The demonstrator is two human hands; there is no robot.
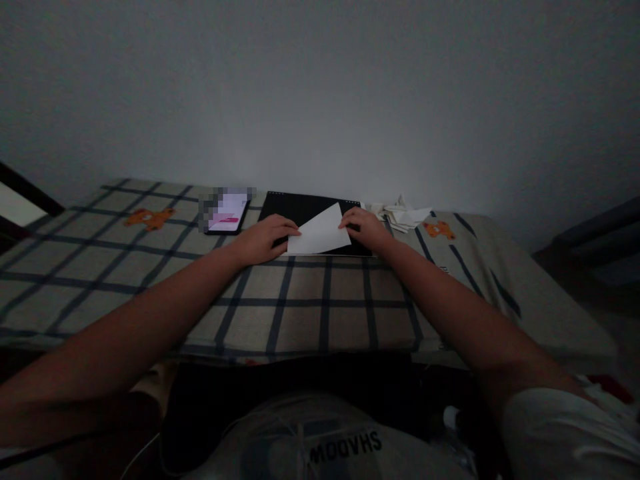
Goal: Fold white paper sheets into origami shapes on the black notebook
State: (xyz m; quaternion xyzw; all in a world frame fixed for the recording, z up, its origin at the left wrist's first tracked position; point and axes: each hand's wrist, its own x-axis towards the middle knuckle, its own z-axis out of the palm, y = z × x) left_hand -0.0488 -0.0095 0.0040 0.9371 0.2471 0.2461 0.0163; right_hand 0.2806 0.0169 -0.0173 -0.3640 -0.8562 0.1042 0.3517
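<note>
A white sheet of paper (320, 233), folded into a triangle-like shape, lies on a black pad (300, 207) on the checked cloth. My left hand (265, 239) rests at the paper's left edge, its fingers curled and pressing down on it. My right hand (363, 225) sits at the paper's upper right corner, with its fingertips pinching that corner. Both forearms reach forward across the cloth.
A phone (227, 213) with a lit screen lies left of the black pad. A heap of crumpled white paper pieces (403, 215) lies to the right. The checked cloth (300, 300) with orange bear prints covers the surface. A grey wall stands behind.
</note>
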